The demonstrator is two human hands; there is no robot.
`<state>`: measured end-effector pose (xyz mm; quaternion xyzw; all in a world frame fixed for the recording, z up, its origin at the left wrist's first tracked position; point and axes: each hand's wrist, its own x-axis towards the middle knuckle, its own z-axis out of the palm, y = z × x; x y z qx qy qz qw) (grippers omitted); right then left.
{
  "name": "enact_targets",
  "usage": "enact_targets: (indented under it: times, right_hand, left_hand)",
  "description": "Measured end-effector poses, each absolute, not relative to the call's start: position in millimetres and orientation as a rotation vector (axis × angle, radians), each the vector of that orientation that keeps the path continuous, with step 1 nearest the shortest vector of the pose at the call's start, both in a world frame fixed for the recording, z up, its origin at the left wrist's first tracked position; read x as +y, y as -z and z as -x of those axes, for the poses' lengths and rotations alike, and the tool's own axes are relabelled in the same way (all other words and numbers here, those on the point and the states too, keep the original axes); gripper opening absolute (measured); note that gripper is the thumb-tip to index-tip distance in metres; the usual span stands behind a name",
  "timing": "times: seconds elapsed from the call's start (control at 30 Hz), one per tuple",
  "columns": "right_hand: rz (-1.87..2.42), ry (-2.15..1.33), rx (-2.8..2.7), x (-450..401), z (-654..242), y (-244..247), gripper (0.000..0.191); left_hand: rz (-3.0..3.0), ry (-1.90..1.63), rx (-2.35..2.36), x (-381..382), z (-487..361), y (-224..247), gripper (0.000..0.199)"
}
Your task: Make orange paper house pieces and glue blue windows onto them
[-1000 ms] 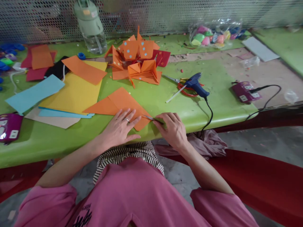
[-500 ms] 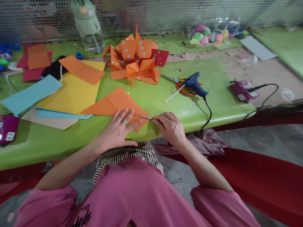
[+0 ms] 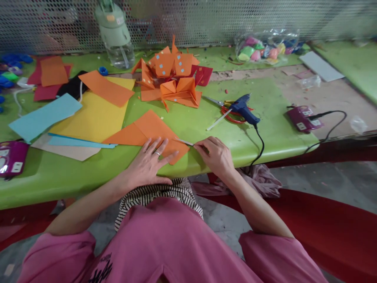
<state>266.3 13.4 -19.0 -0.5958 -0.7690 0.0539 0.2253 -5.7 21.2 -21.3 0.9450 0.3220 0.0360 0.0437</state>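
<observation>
A folded orange paper sheet (image 3: pixel 150 124) lies near the table's front edge. My left hand (image 3: pixel 150 161) rests flat on its lower part, fingers spread, a ring on one finger. My right hand (image 3: pixel 216 155) is closed in a pinch around the end of a thin metal blade (image 3: pixel 185 142), whose tip lies over the paper's right side. The handle end is hidden in the fingers. Behind the sheet stands an orange folded-paper model (image 3: pixel 173 74) with light blue squares stuck on it.
Right of the model lie a blue glue gun (image 3: pixel 244 109) with its cord and red-handled scissors (image 3: pixel 232 117). On the left are yellow paper (image 3: pixel 94 114), light blue paper (image 3: pixel 45 116) and a purple box (image 3: pixel 13 159). A water bottle (image 3: pixel 116 39) stands at the back.
My right hand and the blade have shifted slightly right and up along the paper. My left hand stays flat on the sheet. The whole view has shifted a little.
</observation>
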Motion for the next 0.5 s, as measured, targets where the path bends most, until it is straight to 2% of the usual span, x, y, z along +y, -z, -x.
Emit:
enact_targets:
  times: [0.07, 0.23, 0.5]
  right_hand:
    - [1.629, -0.169, -2.128, 14, -270, 18, 0.025]
    - [1.581, -0.234, -2.159, 16, -272, 15, 0.026]
    - [1.566, -0.355, -2.184, 39, -258, 13, 0.018]
  left_hand:
    - [-2.859, -0.141, 0.987, 26, 7, 17, 0.1]
    - [-2.742, -0.226, 1.344, 51, 15, 9, 0.078]
    - [-2.715, -0.045, 1.463, 62, 16, 17, 0.077]
